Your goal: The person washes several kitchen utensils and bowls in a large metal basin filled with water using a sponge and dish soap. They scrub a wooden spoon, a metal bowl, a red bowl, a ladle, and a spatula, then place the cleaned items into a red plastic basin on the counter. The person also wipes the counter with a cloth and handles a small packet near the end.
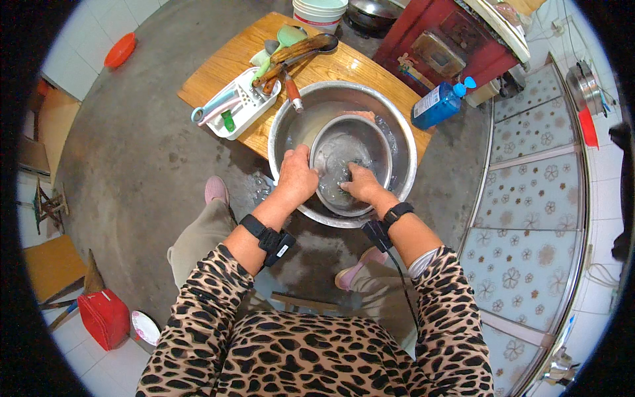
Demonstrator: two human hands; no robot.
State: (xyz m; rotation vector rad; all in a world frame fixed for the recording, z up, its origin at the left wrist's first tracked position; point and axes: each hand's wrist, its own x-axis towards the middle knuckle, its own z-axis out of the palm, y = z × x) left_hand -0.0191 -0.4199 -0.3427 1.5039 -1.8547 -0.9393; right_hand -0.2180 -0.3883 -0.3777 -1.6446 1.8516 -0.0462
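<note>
A wide metal basin holds cloudy water, and a smaller metal bowl sits inside it. My left hand grips the near-left rim of that bowl. Inside the bowl, my right hand presses toward the bottom with its fingers pointing down. Something dark, possibly a scouring pad, shows around those fingertips; whether they hold it is hard to tell. Behind the bowl, an orange-pink cloth or sponge is partly hidden by its rim.
The basin stands on a low wooden table. Left of it is a white plastic basket with utensils, beside a green ladle and wooden spatula. A blue soap bottle stands right. Cabinets with flowered doors line the right wall.
</note>
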